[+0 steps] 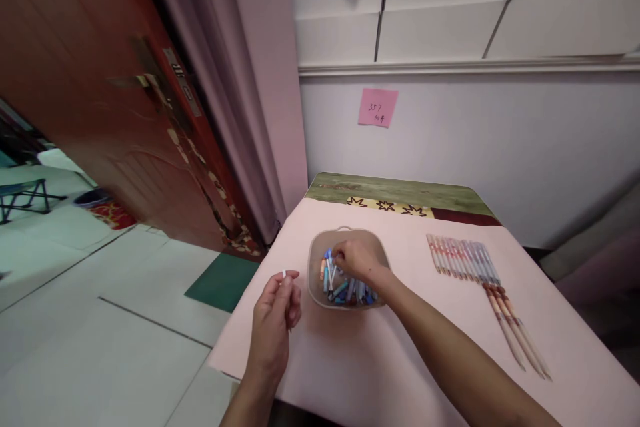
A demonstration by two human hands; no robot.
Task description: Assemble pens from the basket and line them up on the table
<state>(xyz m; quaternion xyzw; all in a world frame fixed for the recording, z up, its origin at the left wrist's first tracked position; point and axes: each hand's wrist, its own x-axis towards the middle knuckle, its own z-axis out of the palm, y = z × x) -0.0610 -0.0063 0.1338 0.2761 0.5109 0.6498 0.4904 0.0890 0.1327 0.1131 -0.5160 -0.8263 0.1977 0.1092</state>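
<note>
Where the plain white wall (450, 133) rises at the far side, a reddish-brown panelled wooden door (100, 80) stands to the left, with a long mauve curtain (215, 47) hanging beside it. I face a table spread with a smooth pale pink sheet (400, 367), its green wood-patterned top (445, 191) showing along the far edge. A rounded-square beige box with a looped handle (319, 241) sits on the sheet, left of a neat row of slim clear-barrelled pens (463, 260). Three long pale sticks with brown ends (517, 330) lie nearer me, just below that row. My right hand (357, 257) reaches into the box, fingers bent over its contents; I cannot tell whether they grip anything. My left hand (280, 307) is near the box's left side, fingers closed round a slim stick whose white end (284, 273) pokes out. A square pink paper note (378, 107) is on the wall. Short blue, teal, orange and white sticks (345, 290) lie jumbled inside the box.
</note>
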